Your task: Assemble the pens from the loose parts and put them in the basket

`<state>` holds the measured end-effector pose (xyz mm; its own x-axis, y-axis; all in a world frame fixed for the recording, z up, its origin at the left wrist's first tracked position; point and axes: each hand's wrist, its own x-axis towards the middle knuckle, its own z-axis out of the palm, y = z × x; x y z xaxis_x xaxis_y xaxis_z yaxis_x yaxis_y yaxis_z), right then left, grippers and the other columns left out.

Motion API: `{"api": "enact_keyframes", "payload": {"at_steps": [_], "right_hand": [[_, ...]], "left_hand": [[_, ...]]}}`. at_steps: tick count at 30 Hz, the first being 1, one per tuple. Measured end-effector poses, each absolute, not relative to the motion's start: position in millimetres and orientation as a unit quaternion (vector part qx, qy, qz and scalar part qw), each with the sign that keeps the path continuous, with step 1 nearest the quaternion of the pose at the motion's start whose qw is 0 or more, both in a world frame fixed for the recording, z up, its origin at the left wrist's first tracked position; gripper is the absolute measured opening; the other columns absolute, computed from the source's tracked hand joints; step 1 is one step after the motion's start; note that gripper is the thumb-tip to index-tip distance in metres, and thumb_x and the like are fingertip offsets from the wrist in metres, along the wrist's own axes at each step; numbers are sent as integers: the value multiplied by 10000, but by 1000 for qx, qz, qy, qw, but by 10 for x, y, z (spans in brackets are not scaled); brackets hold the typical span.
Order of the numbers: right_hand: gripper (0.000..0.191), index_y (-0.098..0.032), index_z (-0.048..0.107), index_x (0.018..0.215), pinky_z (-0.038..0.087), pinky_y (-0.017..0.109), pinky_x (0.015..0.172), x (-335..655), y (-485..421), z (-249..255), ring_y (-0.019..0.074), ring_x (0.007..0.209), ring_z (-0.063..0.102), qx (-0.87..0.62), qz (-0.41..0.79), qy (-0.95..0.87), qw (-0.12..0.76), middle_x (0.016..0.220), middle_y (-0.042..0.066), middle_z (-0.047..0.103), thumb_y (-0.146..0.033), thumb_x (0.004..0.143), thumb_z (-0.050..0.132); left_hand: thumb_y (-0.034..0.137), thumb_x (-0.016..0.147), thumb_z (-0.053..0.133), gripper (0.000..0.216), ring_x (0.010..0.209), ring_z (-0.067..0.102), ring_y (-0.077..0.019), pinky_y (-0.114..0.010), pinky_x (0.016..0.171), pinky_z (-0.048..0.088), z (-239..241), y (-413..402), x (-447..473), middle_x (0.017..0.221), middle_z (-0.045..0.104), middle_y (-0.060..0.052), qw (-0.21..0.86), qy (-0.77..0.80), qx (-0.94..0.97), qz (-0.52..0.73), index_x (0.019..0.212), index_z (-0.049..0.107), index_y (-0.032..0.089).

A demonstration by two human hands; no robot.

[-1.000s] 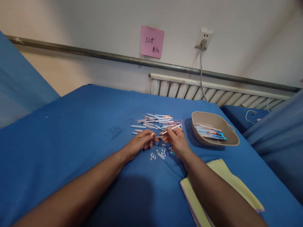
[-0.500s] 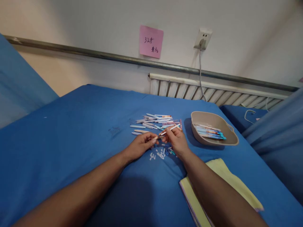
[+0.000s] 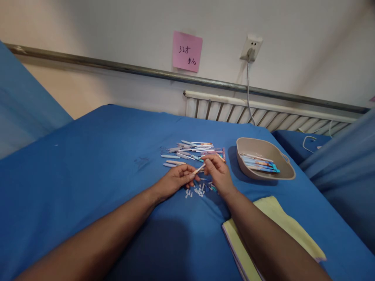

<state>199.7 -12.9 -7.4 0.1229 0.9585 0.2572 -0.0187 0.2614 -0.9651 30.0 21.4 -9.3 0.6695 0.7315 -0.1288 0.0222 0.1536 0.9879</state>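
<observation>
While the left hand (image 3: 177,178) pinches the tan end of a slim white stick (image 3: 200,169) at mid-frame, pen parts (image 3: 183,156) lie just above and small white pieces (image 3: 200,192) just below; the right hand (image 3: 218,172) has its fingertips clamped on the stick's other end; a beige basket (image 3: 286,172) holding pens (image 3: 259,164) stands at centre right.

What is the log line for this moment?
left hand: pinching rod; right hand: at rod's white end; pen parts: on cloth; tray: holds pens

From the wearer's head, above and behind the grip, one camera faces forward and down, left hand (image 3: 177,178) and right hand (image 3: 219,175) near, wall (image 3: 131,35) beyond.
</observation>
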Motion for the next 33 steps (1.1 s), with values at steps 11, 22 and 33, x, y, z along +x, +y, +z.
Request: {"api": "enact_keyframes", "payload": {"at_steps": [11, 22, 33], "right_hand": [[229, -190, 542, 718, 400, 212, 476, 1957, -73, -156, 83, 465, 494, -450, 461, -485, 591, 585, -42, 580, -393, 737, 645], [229, -189, 544, 705, 383, 216, 480, 1965, -67, -175, 87, 471, 481, -446, 470, -490, 583, 577, -35, 589, -391, 744, 645], [239, -187, 570, 810, 388, 207, 509, 2157, -18, -80, 75, 503, 486, -463, 413, -446, 645, 670, -36, 574, -425, 788, 571]], "left_hand": [[368, 806, 610, 290, 529, 521, -72, -182, 461, 381, -119, 196, 299, 807, 641, -36, 727, 289, 572, 245, 991, 569, 148], [400, 820, 578, 311, 453, 397, -41, -162, 396, 266, -104, 202, 292, 702, 556, 11, 728, 301, 568, 241, 1013, 568, 157], [390, 797, 591, 264, 403, 355, -36, -154, 355, 214, -51, 224, 285, 640, 542, 24, 717, 350, 539, 269, 921, 584, 157]]}}
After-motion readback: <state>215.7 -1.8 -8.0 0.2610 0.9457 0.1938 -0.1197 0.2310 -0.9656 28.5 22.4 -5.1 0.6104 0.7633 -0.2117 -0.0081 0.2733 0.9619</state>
